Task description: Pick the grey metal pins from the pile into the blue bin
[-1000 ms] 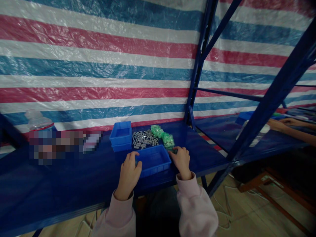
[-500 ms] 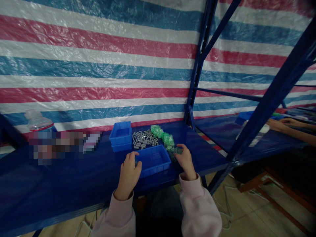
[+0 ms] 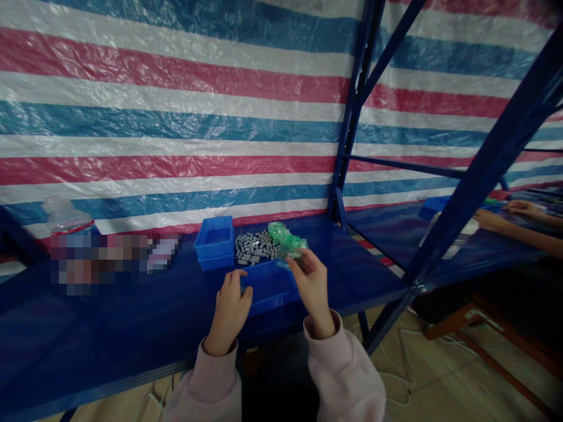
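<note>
A person's right hand (image 3: 312,278) pinches a clear bag (image 3: 285,262) above the right end of a blue tray (image 3: 268,287), while the left hand (image 3: 231,305) — thumb and fingers parted — sits at the tray's left end, its grip impossible to tell. Behind, metal parts (image 3: 254,248) lie between stacked trays (image 3: 214,243) and green plastic (image 3: 278,231) on a table (image 3: 132,328).

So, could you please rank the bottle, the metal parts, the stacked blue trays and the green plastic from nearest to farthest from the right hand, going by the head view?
From the right hand:
1. Green plastic: just beyond its fingertips.
2. Metal parts: left of the green plastic.
3. Stacked blue trays: left of the metal parts.
4. Bottle: far left.
</note>
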Demonstrator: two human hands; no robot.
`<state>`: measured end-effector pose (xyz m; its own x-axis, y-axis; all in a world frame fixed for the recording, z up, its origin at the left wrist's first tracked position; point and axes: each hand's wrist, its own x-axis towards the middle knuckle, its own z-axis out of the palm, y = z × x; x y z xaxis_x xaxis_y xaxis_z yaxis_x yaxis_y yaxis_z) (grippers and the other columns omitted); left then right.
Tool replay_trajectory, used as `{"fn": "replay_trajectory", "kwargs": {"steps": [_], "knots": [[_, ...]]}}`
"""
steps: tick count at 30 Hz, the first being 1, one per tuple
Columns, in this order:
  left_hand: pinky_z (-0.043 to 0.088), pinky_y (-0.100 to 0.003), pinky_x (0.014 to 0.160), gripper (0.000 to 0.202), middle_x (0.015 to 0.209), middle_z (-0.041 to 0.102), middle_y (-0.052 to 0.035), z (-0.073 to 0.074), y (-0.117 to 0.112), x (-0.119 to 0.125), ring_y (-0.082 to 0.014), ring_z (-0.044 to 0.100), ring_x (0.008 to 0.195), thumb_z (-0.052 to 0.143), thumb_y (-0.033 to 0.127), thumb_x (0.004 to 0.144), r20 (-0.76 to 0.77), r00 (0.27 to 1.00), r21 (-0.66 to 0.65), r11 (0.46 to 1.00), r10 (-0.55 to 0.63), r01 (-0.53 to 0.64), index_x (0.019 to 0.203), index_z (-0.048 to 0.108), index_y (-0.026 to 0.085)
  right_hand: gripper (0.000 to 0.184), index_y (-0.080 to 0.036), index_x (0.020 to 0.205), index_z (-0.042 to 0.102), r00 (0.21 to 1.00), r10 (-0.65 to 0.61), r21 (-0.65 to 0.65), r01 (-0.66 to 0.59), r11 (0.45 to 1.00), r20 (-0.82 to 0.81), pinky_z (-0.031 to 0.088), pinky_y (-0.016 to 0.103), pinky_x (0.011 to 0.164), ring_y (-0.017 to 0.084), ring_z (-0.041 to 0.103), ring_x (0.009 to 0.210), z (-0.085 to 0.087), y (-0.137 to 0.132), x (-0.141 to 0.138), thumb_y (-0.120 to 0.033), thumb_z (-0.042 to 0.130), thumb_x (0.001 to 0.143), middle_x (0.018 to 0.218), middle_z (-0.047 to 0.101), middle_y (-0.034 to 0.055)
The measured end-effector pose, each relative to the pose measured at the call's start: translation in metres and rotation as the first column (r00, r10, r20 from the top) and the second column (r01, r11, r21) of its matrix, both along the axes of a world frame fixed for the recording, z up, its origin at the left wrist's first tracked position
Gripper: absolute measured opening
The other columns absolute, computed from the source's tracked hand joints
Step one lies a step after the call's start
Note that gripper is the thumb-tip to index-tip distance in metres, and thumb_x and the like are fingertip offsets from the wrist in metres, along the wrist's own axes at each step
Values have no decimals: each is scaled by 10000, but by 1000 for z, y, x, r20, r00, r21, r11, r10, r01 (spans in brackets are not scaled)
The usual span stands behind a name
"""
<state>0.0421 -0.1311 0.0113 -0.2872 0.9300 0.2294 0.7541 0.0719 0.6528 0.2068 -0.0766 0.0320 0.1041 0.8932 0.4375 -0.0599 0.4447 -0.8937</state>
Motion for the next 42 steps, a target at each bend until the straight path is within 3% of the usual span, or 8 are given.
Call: {"fn": "replay_trajectory", "kwargs": {"steps": [4,9,15,21,26,32,37,42], "knots": [[366,-461,938,249,1110,473,-89,0,0,0,-266,482,1092,381,186,804,14,1000,-1,1000,-17,17,1048,432,195,202,-158,926,645,941,18,-8,-16,1000,337,486,281,759,180,635,831,-1,-5,-22,-253,556,772,919,689,76],[364,-464,953,279,1124,466,-85,-3,0,3,-264,476,1102,410,186,789,25,999,36,999,-28,27,1068,411,197,176,-196,899,658,671,104,-199,67,978,734,436,244,642,180,638,738,9,-10,-42,-276,571,768,771,689,41],[345,-491,961,379,1176,459,-104,-3,0,6,-286,431,1170,448,248,780,59,998,24,999,-31,29,1151,395,195,208,-214,960,648,491,130,-185,64,981,861,447,285,709,225,641,901,24,-17,-52,-262,526,799,938,692,80],[286,-500,1011,520,1350,366,-93,-4,-2,5,-274,341,1275,479,254,754,-3,994,88,990,-107,107,1265,382,265,237,-149,968,644,354,186,-206,19,978,917,463,305,728,242,652,907,26,-14,-55,-187,499,785,945,687,131],[278,-502,1017,469,1367,366,-87,-4,-3,5,-274,340,1284,496,243,740,-18,993,70,991,-115,116,1206,455,267,300,-130,965,651,388,228,-243,-10,970,893,464,312,734,242,652,915,23,-14,-61,-266,406,858,958,685,150],[283,-479,1028,444,1338,400,-92,-1,-4,5,-252,356,1277,522,252,752,20,992,80,989,-126,124,1190,450,246,242,-190,935,642,493,189,-220,5,975,850,434,284,714,205,639,871,20,-11,-47,-266,438,829,914,691,80],[299,-475,1018,406,1319,420,-94,-2,-4,3,-254,372,1266,573,314,759,-6,993,99,989,-114,114,1145,474,234,114,-173,717,623,642,139,-217,43,975,754,396,229,619,150,600,677,17,-8,-33,-199,514,740,687,649,26],[342,-477,984,454,1259,469,-90,-3,-3,4,-263,438,1211,624,368,719,-8,997,97,992,-79,79,1122,470,227,99,-166,643,610,780,67,-133,21,991,622,401,210,595,130,568,629,18,-12,-32,-160,543,716,648,616,13]]}}
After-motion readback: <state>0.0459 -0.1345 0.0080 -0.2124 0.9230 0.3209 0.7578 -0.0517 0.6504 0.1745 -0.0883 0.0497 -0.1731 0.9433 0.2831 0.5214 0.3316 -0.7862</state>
